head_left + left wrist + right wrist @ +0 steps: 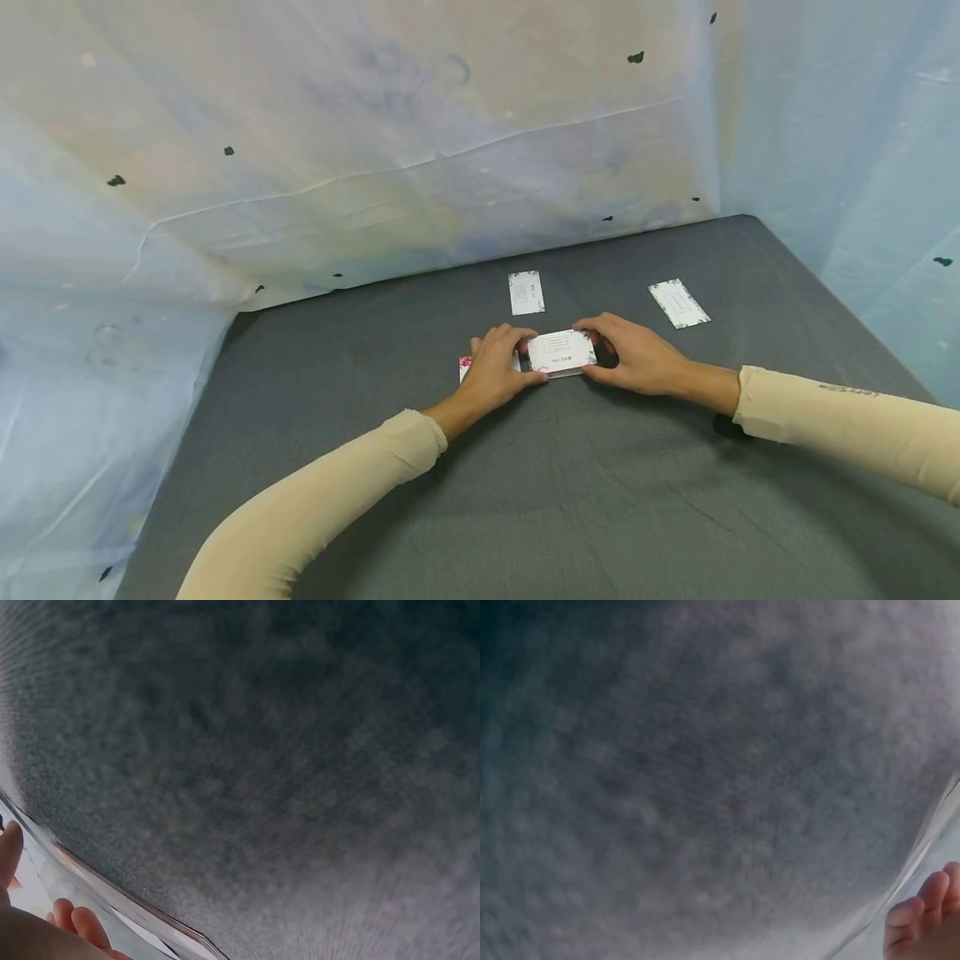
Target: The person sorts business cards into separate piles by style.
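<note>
A white card (pixel 561 351) with printed text and floral corners is held level between both hands at the middle of the table. My left hand (pixel 495 367) grips its left end, thumb at the near edge and fingers at the far edge. The right hand (pixel 632 354) pinches the opposite end in the same way. Dark, red-patterned surfaces (pixel 605 351) show beyond both ends of the card. Partly hidden under the left hand lies another white card with pink flowers (pixel 464 365). Only fingertips show in the left wrist view (pixel 88 926) and the right wrist view (pixel 906 913).
Two more white floral cards lie farther back, one behind the hands (pixel 527 292) and one toward the right (pixel 678 303). Dark grey cloth (pixel 525 500) covers the table. Pale patterned curtains (pixel 420 125) stand along its back and sides.
</note>
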Demonstrator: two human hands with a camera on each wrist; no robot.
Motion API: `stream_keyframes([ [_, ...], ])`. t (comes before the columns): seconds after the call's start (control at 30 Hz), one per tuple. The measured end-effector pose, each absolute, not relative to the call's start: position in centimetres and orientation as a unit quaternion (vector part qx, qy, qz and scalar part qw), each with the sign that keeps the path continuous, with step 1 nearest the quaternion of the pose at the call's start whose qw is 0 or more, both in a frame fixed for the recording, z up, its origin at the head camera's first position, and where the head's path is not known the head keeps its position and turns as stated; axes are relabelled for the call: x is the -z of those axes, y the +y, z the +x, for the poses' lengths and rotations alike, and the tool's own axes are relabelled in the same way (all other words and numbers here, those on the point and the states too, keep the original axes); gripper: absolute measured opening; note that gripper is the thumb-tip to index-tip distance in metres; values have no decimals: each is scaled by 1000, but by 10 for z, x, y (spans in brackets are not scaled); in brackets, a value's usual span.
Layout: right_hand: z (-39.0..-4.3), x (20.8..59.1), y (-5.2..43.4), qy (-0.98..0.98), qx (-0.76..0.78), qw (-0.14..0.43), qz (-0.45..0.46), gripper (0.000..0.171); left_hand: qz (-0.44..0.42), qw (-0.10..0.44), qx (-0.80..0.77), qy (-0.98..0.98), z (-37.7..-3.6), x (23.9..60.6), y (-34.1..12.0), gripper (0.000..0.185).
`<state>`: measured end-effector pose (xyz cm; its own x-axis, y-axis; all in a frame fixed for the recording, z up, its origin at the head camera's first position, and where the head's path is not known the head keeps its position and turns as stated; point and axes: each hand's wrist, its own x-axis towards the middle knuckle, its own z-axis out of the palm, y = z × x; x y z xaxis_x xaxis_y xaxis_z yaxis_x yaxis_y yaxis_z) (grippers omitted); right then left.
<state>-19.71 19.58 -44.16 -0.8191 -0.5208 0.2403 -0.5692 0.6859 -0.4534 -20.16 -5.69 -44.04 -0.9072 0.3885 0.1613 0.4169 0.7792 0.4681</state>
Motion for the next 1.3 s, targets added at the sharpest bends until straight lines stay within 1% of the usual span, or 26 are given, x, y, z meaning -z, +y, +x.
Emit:
stream_keyframes([
  [0.4, -200, 446, 195, -920, -268, 22, 285, 53, -248, 49, 200, -947, -204, 444, -63, 62],
  [0.63, -200, 445, 194, -917, -276, 10, 290, 51, -268, 56, 178, -945, -202, 446, -66, 69],
  [0.9, -200, 449, 195, -917, -283, -4, 283, 50, -267, 37, 163, -949, -201, 449, -66, 73],
  [1.1, -202, 450, 195, -918, -274, -7, 285, 47, -247, 15, 155, -956, -203, 451, -65, 74],
  [1.3, -203, 451, 194, -922, -262, -17, 285, 48, -241, 4, 153, -958, -204, 451, -66, 72],
])
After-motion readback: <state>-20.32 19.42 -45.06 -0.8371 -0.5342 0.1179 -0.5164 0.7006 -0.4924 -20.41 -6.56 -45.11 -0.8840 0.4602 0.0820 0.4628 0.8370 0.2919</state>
